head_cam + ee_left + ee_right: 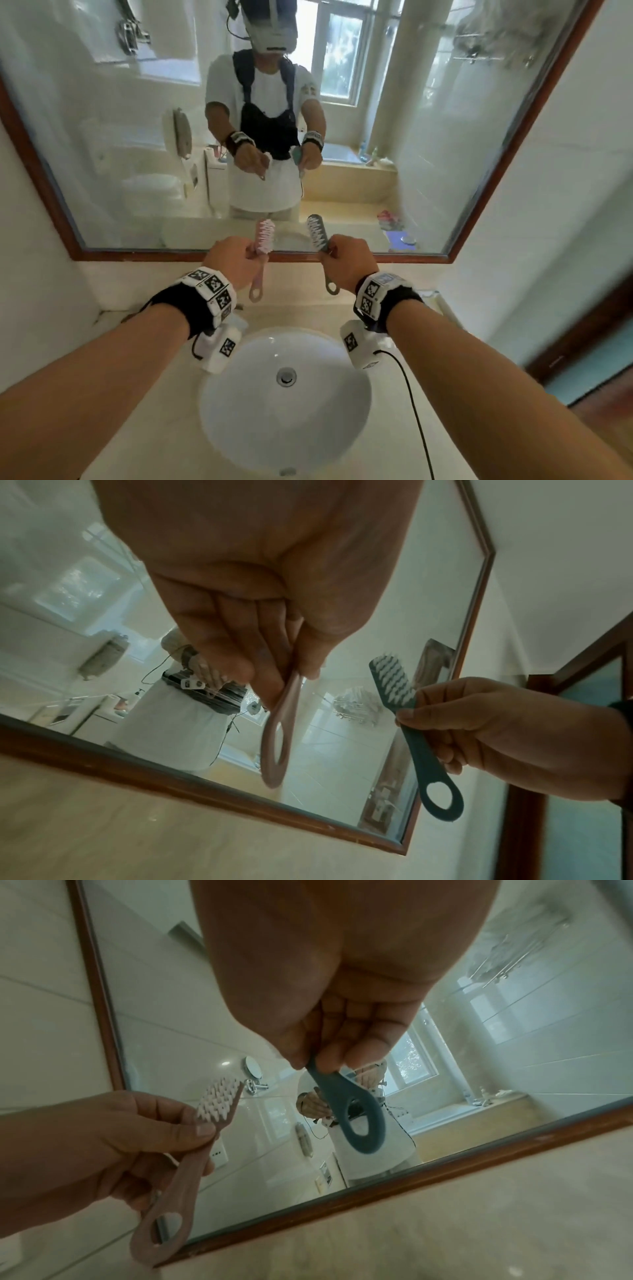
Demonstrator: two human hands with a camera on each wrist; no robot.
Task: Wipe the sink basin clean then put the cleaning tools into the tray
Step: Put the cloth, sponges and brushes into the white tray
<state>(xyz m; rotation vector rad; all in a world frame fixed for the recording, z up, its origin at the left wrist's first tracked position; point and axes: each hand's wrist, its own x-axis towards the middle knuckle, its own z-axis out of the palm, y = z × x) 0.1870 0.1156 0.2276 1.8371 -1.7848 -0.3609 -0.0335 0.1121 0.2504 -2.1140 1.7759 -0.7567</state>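
Note:
My left hand (236, 258) grips a pink scrub brush (263, 236) by its handle, bristle head up and looped end hanging down. The right hand (346, 257) holds a dark blue-grey brush (317, 231) the same way. Both are raised in front of the mirror, well above the round white sink basin (286, 394). In the left wrist view my fingers curl round the pink handle (277, 739), with the blue brush (400, 693) to the right. In the right wrist view my fingers pinch the blue handle (349, 1104), and the pink brush (192, 1150) is at the left. No tray is in view.
A wood-framed mirror (219, 255) stands on the wall right behind the hands. The beige countertop (164, 411) surrounds the basin, whose drain (286, 376) is in the middle. A black cable (416, 411) hangs from my right wrist across the counter. A dark door frame (582, 329) is at the right.

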